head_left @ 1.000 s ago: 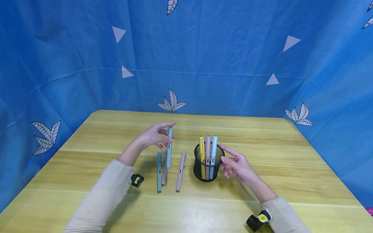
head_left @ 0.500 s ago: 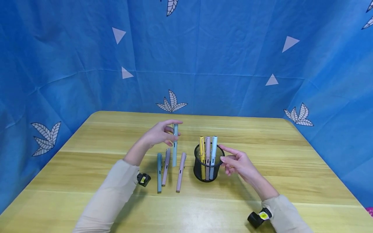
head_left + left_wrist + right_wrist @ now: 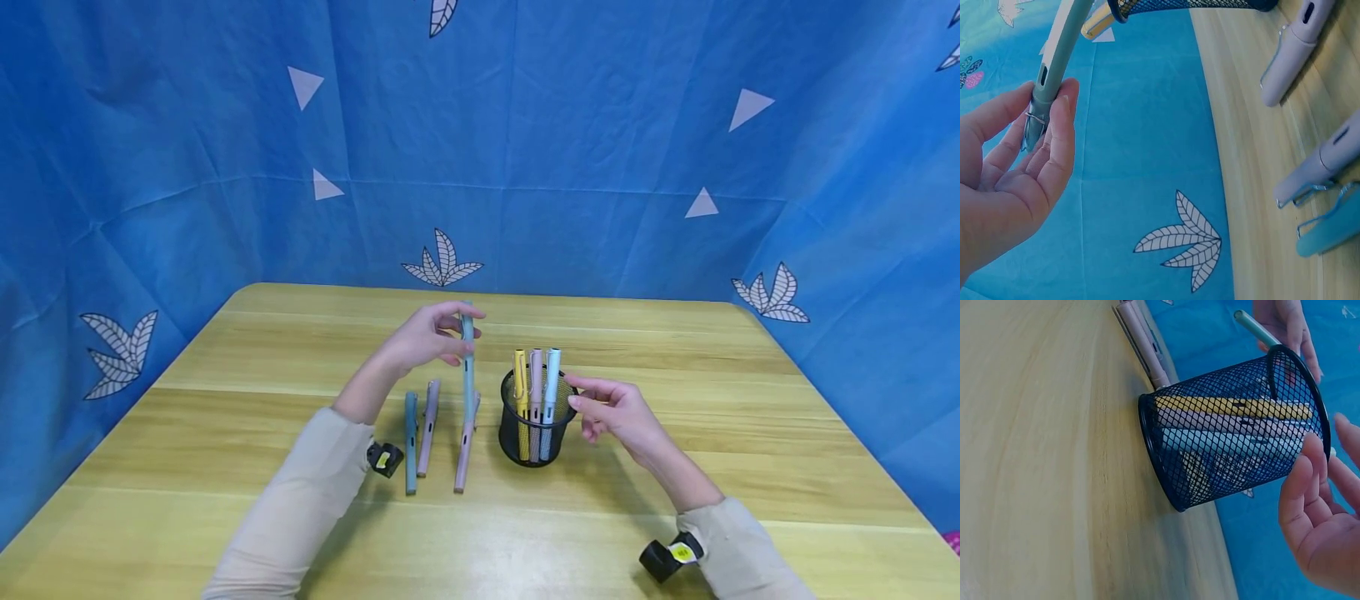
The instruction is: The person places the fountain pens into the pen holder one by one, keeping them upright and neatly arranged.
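Note:
My left hand (image 3: 426, 340) pinches a pale green pen (image 3: 468, 387) near its clip end, between thumb and fingers. The pen hangs upright above the table, left of the black mesh pen holder (image 3: 512, 437), and overlaps a lilac pen (image 3: 462, 462) in the head view. In the left wrist view the pen's clip (image 3: 1027, 128) sits among the fingers. My right hand (image 3: 626, 418) holds the holder's rim at the right, thumb and fingers on either side of it. A yellow pen (image 3: 521, 379), a mauve pen (image 3: 536, 375) and a light blue pen (image 3: 552, 383) stand inside.
Left of the holder, a teal pen (image 3: 411, 446) and another lilac pen (image 3: 428, 429) lie on the wooden table (image 3: 225, 417), along with the overlapped one. A blue patterned cloth (image 3: 570, 150) hangs behind the table.
My left hand has carried the pale green pen rightward and slightly up, toward the holder, uncovering the lilac pen behind it. My right hand has stayed at the rim.

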Action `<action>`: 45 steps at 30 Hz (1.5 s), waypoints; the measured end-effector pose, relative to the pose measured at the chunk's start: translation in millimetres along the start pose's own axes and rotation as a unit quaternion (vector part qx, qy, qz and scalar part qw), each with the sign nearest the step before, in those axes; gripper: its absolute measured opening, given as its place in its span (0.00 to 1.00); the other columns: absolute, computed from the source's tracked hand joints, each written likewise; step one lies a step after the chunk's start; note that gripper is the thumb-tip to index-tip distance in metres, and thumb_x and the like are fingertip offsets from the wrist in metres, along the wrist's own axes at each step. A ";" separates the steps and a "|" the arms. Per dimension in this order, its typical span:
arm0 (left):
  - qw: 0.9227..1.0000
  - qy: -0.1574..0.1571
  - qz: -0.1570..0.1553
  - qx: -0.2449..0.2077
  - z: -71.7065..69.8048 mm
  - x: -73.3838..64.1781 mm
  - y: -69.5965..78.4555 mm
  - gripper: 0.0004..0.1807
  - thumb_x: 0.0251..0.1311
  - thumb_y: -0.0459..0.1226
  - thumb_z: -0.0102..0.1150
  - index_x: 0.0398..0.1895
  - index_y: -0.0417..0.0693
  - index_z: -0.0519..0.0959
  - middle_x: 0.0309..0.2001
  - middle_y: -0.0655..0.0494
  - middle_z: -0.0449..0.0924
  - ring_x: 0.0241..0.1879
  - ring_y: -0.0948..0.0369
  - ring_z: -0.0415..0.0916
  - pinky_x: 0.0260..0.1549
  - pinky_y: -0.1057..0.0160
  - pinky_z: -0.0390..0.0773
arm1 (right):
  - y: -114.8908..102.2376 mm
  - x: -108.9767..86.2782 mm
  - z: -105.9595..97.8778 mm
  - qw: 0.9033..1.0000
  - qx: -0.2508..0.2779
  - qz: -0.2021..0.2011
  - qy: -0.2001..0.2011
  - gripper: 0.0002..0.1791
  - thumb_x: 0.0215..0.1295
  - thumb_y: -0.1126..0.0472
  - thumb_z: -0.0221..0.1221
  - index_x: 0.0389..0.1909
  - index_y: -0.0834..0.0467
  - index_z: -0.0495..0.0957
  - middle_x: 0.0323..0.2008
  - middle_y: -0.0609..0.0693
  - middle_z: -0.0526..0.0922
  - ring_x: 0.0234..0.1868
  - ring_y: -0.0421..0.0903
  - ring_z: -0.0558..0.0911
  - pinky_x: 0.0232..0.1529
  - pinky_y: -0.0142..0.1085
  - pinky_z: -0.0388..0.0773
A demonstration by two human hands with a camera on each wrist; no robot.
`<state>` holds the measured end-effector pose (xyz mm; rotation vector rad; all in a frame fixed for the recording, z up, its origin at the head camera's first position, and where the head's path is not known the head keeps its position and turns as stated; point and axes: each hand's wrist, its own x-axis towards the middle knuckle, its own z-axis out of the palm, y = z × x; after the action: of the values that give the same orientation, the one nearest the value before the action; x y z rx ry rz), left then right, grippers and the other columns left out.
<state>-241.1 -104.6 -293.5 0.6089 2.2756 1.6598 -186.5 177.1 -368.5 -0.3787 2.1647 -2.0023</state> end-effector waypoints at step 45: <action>0.992 0.087 0.082 0.035 40.1 18.2 12.1 0.26 0.53 0.26 0.57 0.57 0.50 0.70 0.42 0.51 0.77 0.31 0.54 0.75 0.28 0.55 0.78 | -1.4 -2.2 5.1 0.991 0.116 0.056 0.031 0.29 0.60 0.70 0.53 0.61 0.71 0.56 0.24 0.48 0.76 0.15 0.39 0.73 0.19 0.28 0.74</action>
<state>-237.2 -59.1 -294.0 0.7084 2.4748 1.7793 -182.8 172.8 -367.6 -0.1610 1.9102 -2.1963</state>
